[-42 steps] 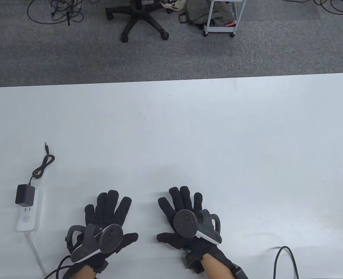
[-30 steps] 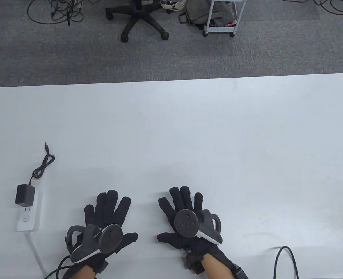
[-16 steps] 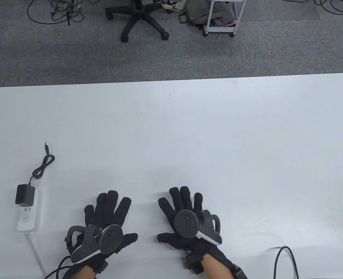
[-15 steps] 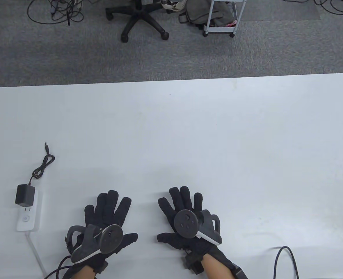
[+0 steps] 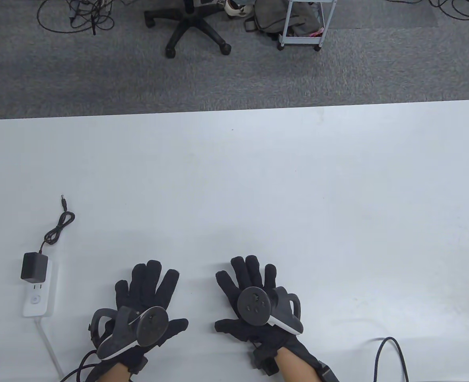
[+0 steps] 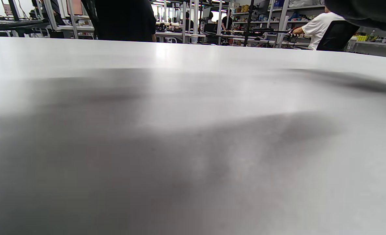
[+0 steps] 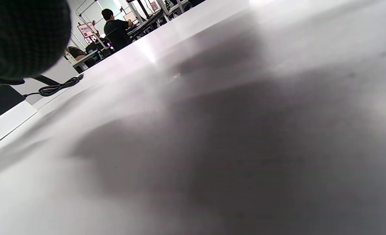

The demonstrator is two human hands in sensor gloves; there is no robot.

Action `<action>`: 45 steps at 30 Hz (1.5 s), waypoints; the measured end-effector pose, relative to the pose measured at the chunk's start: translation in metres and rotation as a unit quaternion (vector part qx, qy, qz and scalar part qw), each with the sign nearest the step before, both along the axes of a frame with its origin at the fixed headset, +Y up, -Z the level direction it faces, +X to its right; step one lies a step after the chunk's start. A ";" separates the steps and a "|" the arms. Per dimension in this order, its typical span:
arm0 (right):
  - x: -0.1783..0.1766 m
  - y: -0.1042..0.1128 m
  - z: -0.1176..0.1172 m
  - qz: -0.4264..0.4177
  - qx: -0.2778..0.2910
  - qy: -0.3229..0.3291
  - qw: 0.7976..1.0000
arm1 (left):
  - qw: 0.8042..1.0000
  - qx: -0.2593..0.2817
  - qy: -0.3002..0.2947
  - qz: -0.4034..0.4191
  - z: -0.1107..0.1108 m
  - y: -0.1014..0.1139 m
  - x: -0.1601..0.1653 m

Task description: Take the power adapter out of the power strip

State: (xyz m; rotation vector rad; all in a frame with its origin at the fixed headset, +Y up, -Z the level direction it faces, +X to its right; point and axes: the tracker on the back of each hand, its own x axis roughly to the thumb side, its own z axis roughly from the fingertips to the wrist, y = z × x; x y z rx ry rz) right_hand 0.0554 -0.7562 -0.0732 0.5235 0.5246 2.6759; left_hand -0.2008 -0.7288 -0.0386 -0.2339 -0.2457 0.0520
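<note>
Comparing against the frames from the last second and a half: no change logged. Both hands lie palm-down on the white table [image 5: 258, 179] in the same spots, and the adapter has not shifted.

Left hand [image 5: 146, 302]: flat near 6 o'clock of the table view, fingers spread apart, gripping nothing. Right hand [image 5: 254, 298]: flat just beside it toward 5 o'clock, fingers likewise splayed, holding nothing.

Black power adapter [image 5: 34, 267]: seated in the far socket of the white power strip [image 5: 38, 296], at roughly 8 o'clock of the table, well apart from the left hand. Its thin black cord [image 5: 59, 227] coils away toward 11 o'clock from the adapter and ends in a free barrel plug. The right wrist view catches the strip's edge and the coil at its left margin; the left wrist view shows only bare tabletop.

Meaning for the task: not started, in my judgement. Still a rest pose; extraction has yet to begin. Next move probably calls for the left hand travelling toward 9 o'clock to the adapter, with the strip steadied so that it does not lift with the pull.
</note>
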 end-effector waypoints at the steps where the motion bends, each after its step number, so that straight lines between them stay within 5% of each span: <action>1: 0.000 0.000 0.000 -0.001 0.000 0.001 1.000 | 1.000 0.003 0.006 0.000 0.000 0.001 -0.001; 10: -0.001 0.002 0.000 -0.016 0.003 0.005 1.000 | 0.987 0.068 0.144 0.021 0.001 0.024 -0.057; 16: 0.000 0.003 0.002 -0.022 0.007 0.012 1.000 | 0.947 0.111 0.292 0.080 0.015 0.030 -0.123; 19: 0.000 0.002 0.000 -0.028 -0.002 0.010 1.000 | 0.921 0.092 0.353 0.135 0.023 0.029 -0.146; 26: 0.002 0.002 0.000 -0.028 -0.003 0.009 1.000 | 0.878 0.027 0.470 0.084 0.018 0.003 -0.169; 30: 0.001 0.001 0.000 -0.033 -0.009 0.013 0.999 | 0.863 -0.032 0.496 0.092 0.014 -0.015 -0.181; 37: 0.004 0.000 -0.001 -0.039 -0.015 0.012 0.999 | 0.842 -0.058 0.533 0.050 0.009 -0.030 -0.199; 45: 0.000 -0.002 -0.003 -0.043 -0.029 0.013 0.999 | 0.846 -0.035 0.532 0.007 0.004 -0.026 -0.204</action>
